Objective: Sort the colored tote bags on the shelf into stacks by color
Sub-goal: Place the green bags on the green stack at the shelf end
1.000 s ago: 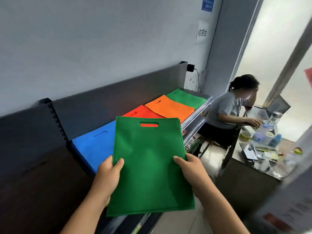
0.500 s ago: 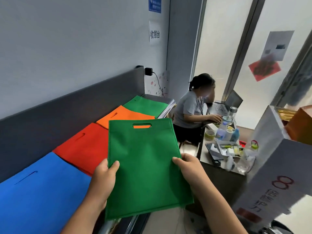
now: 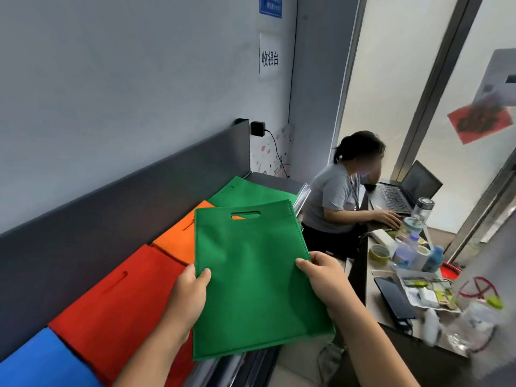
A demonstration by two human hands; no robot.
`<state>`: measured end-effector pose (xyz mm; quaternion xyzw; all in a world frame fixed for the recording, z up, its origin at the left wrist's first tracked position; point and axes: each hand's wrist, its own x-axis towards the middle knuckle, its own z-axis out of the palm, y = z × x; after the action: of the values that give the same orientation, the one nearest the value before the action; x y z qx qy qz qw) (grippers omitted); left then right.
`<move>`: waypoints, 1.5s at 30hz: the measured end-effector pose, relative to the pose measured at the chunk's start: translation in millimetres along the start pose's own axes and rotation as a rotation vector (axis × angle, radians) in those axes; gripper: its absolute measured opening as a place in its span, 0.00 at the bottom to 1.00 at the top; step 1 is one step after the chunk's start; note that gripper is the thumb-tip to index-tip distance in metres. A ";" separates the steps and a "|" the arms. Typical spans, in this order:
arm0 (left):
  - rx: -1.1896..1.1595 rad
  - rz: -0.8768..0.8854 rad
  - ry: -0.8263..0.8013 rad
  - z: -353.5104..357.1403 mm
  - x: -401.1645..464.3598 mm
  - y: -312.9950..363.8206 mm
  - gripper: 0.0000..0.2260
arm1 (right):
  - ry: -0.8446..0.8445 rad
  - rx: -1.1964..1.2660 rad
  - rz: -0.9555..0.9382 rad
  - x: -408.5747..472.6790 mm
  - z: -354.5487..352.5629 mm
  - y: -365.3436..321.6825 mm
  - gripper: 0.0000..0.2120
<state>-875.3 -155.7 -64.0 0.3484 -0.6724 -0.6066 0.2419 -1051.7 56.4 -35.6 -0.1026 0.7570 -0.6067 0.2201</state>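
Note:
A flat green tote bag (image 3: 251, 277) is held in the air over the shelf's front edge. My left hand (image 3: 190, 294) pinches its left edge and my right hand (image 3: 324, 275) pinches its right edge, thumbs on top. On the shelf lie four stacks in a row: blue (image 3: 42, 361) nearest, then red (image 3: 117, 297), orange (image 3: 178, 238), and a green stack (image 3: 245, 191) at the far end. The held bag covers part of the orange and red stacks.
The dark shelf back panel (image 3: 111, 208) runs along the grey wall. Beyond the shelf end a seated person (image 3: 340, 196) works at a laptop (image 3: 405, 191). A cluttered desk (image 3: 391, 308) with bottles, tape and a phone stands to the right.
The view has swung right along the shelf. The held green bag has travelled from over the blue and red stacks toward the orange and far green stacks. Both hands keep their hold.

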 end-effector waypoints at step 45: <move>0.507 -0.398 -0.053 131.4 343.4 20.2 0.17 | -0.473 -0.879 -0.372 557.9 92.1 -53.0 0.10</move>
<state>-1196.9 -331.8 -96.8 0.5061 -0.7269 -0.4641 0.0064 -1507.6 -272.5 -116.3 -0.4516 0.8385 -0.2213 0.2099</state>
